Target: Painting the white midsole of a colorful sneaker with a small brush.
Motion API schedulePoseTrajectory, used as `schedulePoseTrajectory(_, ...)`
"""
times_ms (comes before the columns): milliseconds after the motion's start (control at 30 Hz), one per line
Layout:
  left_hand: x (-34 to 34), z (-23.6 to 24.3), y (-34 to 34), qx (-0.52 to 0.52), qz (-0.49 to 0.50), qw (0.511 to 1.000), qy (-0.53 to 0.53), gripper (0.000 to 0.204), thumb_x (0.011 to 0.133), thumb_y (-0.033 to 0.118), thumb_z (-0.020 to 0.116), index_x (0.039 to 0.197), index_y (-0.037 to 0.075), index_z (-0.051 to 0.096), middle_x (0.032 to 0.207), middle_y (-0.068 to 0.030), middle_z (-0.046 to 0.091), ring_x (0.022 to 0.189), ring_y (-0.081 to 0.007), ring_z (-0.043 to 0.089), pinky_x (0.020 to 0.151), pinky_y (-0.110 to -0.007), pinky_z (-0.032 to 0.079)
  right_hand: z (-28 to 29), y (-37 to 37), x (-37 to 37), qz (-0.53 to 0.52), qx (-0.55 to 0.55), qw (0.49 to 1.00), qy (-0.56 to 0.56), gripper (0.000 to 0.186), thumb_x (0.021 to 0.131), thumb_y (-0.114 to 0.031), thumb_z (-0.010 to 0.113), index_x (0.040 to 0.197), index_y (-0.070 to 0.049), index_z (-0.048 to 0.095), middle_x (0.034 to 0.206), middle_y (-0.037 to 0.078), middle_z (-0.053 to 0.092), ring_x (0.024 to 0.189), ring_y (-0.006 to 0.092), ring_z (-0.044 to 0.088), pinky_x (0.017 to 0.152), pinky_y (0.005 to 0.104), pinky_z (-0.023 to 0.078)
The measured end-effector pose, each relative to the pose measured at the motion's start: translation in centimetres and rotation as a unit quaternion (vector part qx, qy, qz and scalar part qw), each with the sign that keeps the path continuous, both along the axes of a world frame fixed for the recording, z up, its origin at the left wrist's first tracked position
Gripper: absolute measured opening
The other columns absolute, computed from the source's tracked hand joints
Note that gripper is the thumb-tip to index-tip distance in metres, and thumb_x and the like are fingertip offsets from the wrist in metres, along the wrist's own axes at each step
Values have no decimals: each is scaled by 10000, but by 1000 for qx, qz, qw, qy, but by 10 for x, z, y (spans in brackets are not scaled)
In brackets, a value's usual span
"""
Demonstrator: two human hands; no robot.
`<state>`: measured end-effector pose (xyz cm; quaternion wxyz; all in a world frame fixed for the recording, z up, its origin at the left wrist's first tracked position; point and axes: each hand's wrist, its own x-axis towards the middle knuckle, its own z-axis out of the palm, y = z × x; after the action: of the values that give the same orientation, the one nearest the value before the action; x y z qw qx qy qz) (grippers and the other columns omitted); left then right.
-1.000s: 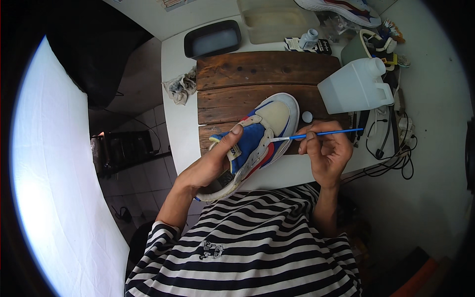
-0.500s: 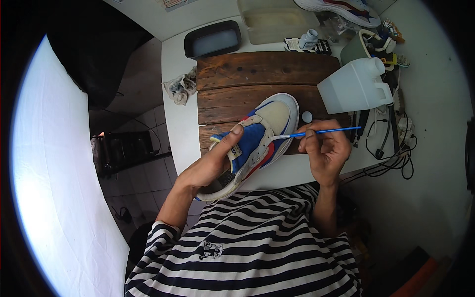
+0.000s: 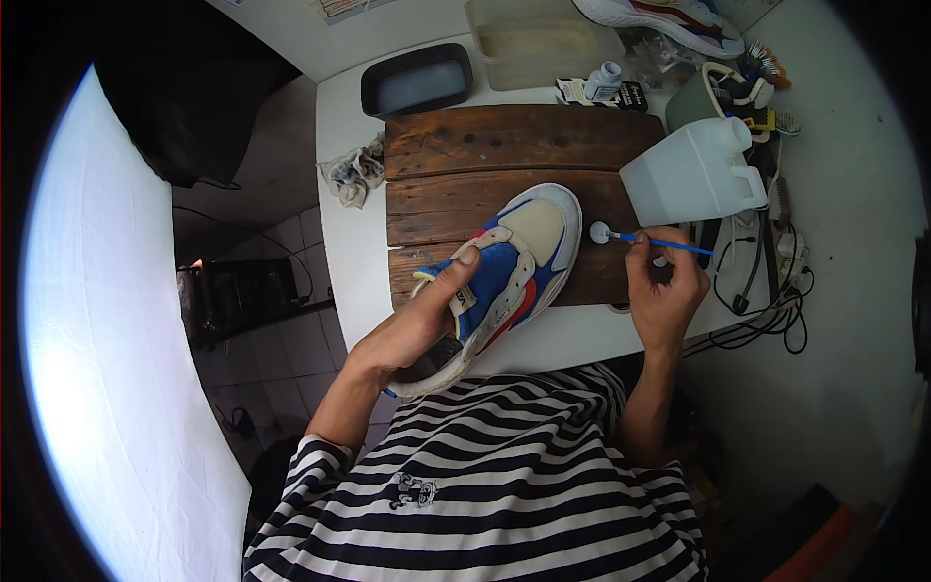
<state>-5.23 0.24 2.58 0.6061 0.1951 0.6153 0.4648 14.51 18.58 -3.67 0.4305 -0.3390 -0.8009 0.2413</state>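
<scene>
My left hand (image 3: 419, 315) grips a blue, white and red sneaker (image 3: 538, 231) by its heel end, thumb on the blue tongue, with the cream toe over the brown wooden board (image 3: 504, 136). Right of the toe, my right hand (image 3: 664, 291) holds a thin blue paintbrush (image 3: 679, 245), its tip in a small round white cap (image 3: 597, 233) on the board. Just beyond the hand stands a translucent plastic jug (image 3: 684, 175) with clear liquid in it.
Behind the board are a black tray (image 3: 415, 80), clear tub (image 3: 543, 48), small bottle (image 3: 604, 80) and another sneaker (image 3: 659, 21). A bucket (image 3: 693, 105) of brushes and tangled cables (image 3: 776, 301) are at right, a crumpled rag (image 3: 349, 175) at left, beside a bright white panel (image 3: 116, 320).
My right hand has moved right, taking the brush tip off the sneaker's eyelet strip and into the small cap. My left hand still holds the sneaker in almost the same place.
</scene>
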Motion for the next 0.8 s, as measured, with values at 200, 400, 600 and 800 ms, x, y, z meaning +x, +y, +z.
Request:
schedulePoseTrajectory(200, -1, -8, -3, -5, -1, 1000, 21, 971, 904, 782, 357, 1560, 74, 246, 1454, -264, 444, 1350, -382, 457, 1070, -471, 440, -21, 5, -6, -10, 34, 999, -28, 136, 825, -41, 724, 943, -47, 655, 711, 58, 634, 613, 190, 604, 592, 339, 463)
schedulePoseTrajectory(400, 2, 2, -1, -22, 6, 1000, 9, 1002, 897, 784, 380, 1556, 43, 230, 1481, -250, 402, 1370, -378, 424, 1098, -485, 403, -12, 1, 2, 4, -53, 996, 66, 106, 864, 0, 676, 962, -9, 635, 774, 89, 670, 620, 166, 618, 603, 306, 493)
schedulePoseTrajectory(600, 0, -1, -2, -18, -4, 1000, -3, 989, 907, 772, 384, 1554, 40, 230, 1480, -248, 394, 1387, -365, 399, 1107, -483, 393, 22, -19, 4, 161, -174, 938, 252, 84, 933, 39, 585, 1011, 53, 559, 870, 174, 676, 643, 121, 616, 587, 245, 519)
schedulePoseTrajectory(800, -1, -2, -2, -32, -17, 999, 3, 941, 927, 746, 384, 1554, 57, 247, 1461, -240, 423, 1371, -343, 427, 1096, -477, 406, 13, -24, -9, 292, -212, 899, 248, 89, 926, 26, 610, 999, 43, 560, 863, 168, 675, 644, 109, 611, 563, 232, 512)
